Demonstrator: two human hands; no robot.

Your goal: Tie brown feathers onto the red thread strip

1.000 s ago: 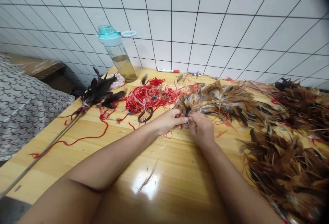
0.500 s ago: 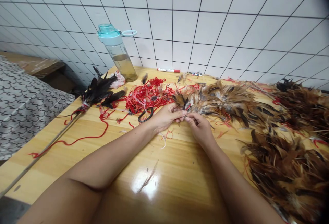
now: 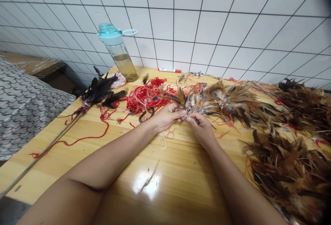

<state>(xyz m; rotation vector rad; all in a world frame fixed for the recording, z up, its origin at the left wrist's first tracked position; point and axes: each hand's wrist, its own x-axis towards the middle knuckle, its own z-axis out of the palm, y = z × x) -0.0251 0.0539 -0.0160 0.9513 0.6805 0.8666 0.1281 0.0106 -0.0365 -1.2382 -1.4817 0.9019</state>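
Note:
My left hand [image 3: 167,117] and my right hand [image 3: 201,127] meet at the middle of the wooden table [image 3: 116,156]. Both pinch the near end of a long string of brown feathers [image 3: 227,102] that runs off to the right. The fingers of each hand are closed on the feathers' bound end, where a bit of red thread shows. A tangle of red string [image 3: 148,95] lies just beyond my left hand, with black-handled scissors [image 3: 146,115] at its near edge.
A water bottle [image 3: 119,53] with a teal lid stands by the tiled wall. A stick with black feathers [image 3: 99,90] lies at the left. More brown feather heaps [image 3: 287,170] cover the right side. A red-capped marker [image 3: 169,70] lies at the back edge. Patterned fabric [image 3: 23,104] sits left.
Both hands have lifted the end of the feather string slightly and drawn it a little leftward; a few feathers at its tip now stick up above my left fingers.

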